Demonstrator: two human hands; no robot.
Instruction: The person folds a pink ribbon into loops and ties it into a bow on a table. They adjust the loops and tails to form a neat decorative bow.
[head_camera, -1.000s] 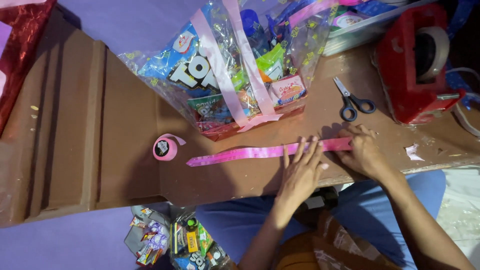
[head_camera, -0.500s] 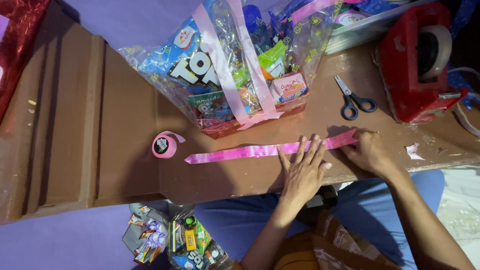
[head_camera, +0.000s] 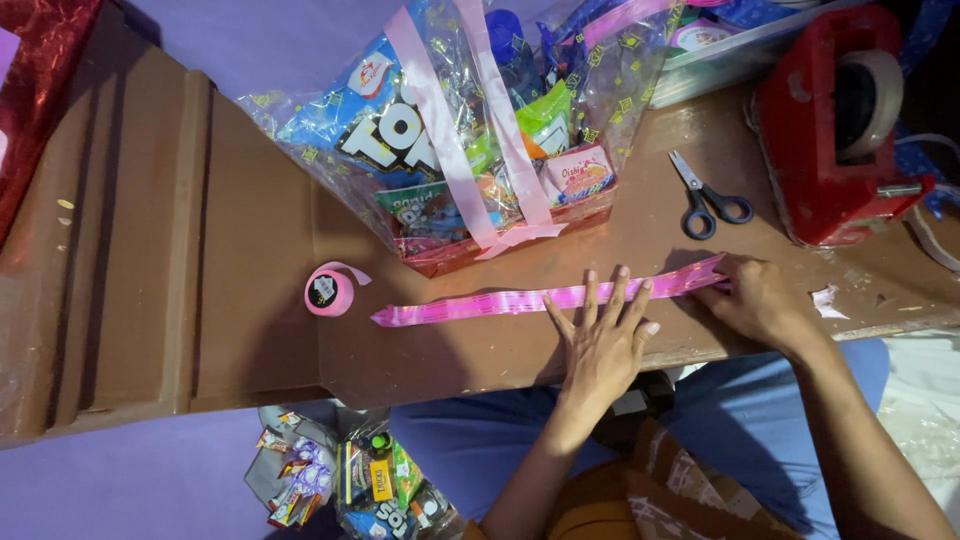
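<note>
Pink ribbon (head_camera: 545, 298) lay stretched flat along the brown wooden surface (head_camera: 250, 300), running from a pointed end near the middle of the board up to the right, where it rose slightly. And the left hand (head_camera: 603, 345) was down on it, palm flat, fingers (head_camera: 590, 300) fanned wide and pressing across the strip about two thirds of the way along. No curl in that hand's grip at all; it was spread open and simply pinning. Over at the far end, the right hand (head_camera: 757, 298) had the ribbon's tip under its fingertips, the grip drawn together on that end against the board, though whether it pinched or only pressed was hard to tell from above.

Just left of the strip's free end sat the small pink ribbon roll (head_camera: 330, 290), on its side, near but not touching. Behind the ribbon stood a gift basket (head_camera: 470, 130) wrapped in clear cellophane, stuffed with colourful snack packets and crossed by two pale pink bands. To its right lay blue-handled scissors (head_camera: 710, 198), closed, and beyond them a red tape dispenser (head_camera: 835, 130) with its roll mounted. Down below the board's edge, on the purple floor (head_camera: 120, 490), a second cellophane bundle of sweets (head_camera: 350, 480) rested beside the person's blue-clad knee.
</note>
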